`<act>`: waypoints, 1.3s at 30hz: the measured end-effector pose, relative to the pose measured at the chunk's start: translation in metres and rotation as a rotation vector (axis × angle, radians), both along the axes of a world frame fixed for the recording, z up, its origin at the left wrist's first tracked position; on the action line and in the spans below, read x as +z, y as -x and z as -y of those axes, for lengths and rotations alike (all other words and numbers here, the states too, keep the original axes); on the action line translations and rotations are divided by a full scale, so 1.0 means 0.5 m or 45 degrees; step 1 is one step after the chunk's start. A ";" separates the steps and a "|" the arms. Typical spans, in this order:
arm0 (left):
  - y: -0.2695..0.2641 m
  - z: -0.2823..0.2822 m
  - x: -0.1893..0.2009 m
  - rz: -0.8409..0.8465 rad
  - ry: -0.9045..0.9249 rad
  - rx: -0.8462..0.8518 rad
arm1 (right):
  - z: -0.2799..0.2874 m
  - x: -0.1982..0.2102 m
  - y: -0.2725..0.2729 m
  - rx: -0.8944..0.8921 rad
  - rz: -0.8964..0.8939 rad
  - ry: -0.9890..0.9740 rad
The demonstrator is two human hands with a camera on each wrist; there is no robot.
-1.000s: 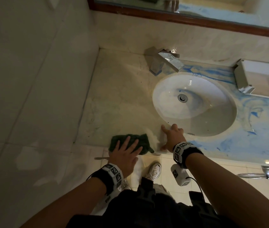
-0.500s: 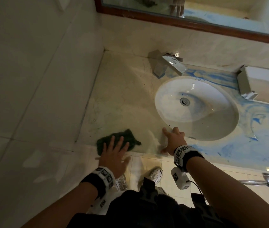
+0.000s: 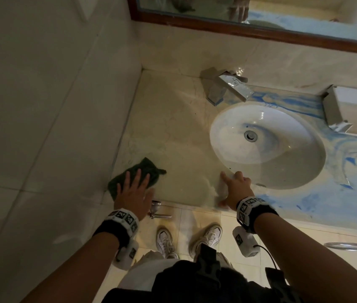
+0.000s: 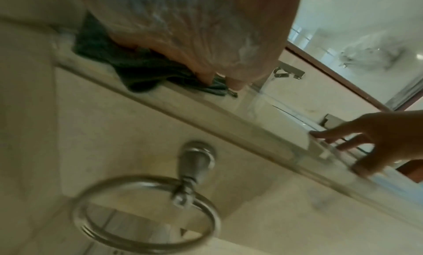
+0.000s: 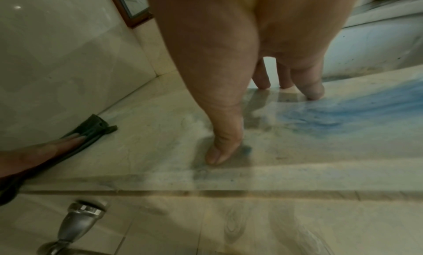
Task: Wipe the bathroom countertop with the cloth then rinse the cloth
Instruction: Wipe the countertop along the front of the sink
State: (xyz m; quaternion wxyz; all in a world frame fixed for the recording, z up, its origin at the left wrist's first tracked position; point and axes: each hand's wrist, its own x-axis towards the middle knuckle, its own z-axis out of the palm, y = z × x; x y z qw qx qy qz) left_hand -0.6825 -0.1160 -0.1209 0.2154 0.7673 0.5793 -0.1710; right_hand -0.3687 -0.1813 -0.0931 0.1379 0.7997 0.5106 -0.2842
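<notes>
A dark green cloth (image 3: 144,169) (image 4: 137,67) (image 5: 91,130) lies on the beige marble countertop (image 3: 173,127) at its front left corner, against the side wall. My left hand (image 3: 132,189) (image 4: 206,42) presses flat on the cloth with straight, spread fingers. My right hand (image 3: 236,184) (image 5: 251,96) rests on the counter's front edge beside the white oval sink (image 3: 267,147), fingertips (image 5: 311,90) and thumb braced on the stone, holding nothing. Blue streaks (image 3: 352,193) (image 5: 320,114) cover the counter to the right of the sink.
A chrome faucet (image 3: 230,86) stands behind the sink, below a wood-framed mirror (image 3: 260,18). A metal tissue box (image 3: 348,110) sits at the back right. Towel rings (image 4: 146,210) (image 3: 352,243) hang on the counter's front face. The tiled wall (image 3: 42,127) bounds the left side.
My left hand has slid the cloth leftward along the counter's front edge toward the side wall. The right hand has stayed braced beside the sink.
</notes>
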 end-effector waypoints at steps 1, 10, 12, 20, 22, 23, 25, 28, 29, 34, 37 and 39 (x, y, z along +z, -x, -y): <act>-0.017 0.005 0.000 0.007 -0.006 0.042 | 0.000 -0.001 0.000 0.000 0.002 -0.001; -0.013 0.032 -0.012 0.047 -0.031 -0.181 | 0.000 -0.003 -0.002 -0.002 0.016 0.008; 0.028 0.016 -0.014 0.070 -0.070 0.000 | -0.001 -0.003 -0.001 -0.003 0.016 0.012; 0.023 -0.012 -0.017 0.093 -0.048 0.170 | -0.004 0.006 0.004 -0.004 0.022 0.035; 0.028 0.002 -0.016 0.101 -0.042 0.098 | -0.004 0.008 0.004 -0.005 0.025 0.035; 0.030 0.013 -0.015 0.108 -0.047 0.057 | -0.003 0.008 0.004 -0.006 0.025 0.032; 0.037 0.026 -0.013 0.099 -0.068 -0.028 | -0.003 0.007 0.005 -0.020 0.018 0.017; 0.042 -0.009 -0.010 0.041 -0.066 -0.123 | -0.004 0.008 0.006 -0.018 0.024 0.014; 0.038 -0.029 -0.012 0.023 -0.070 -0.123 | -0.005 0.008 0.007 -0.017 0.024 0.017; -0.008 -0.087 -0.012 0.024 -0.042 -0.002 | -0.004 0.013 0.008 -0.020 0.017 0.034; 0.001 -0.040 -0.009 0.023 -0.045 -0.038 | -0.012 0.021 0.016 0.009 0.019 0.066; 0.014 -0.003 -0.005 0.056 -0.033 -0.080 | -0.021 0.025 0.029 0.034 0.022 0.065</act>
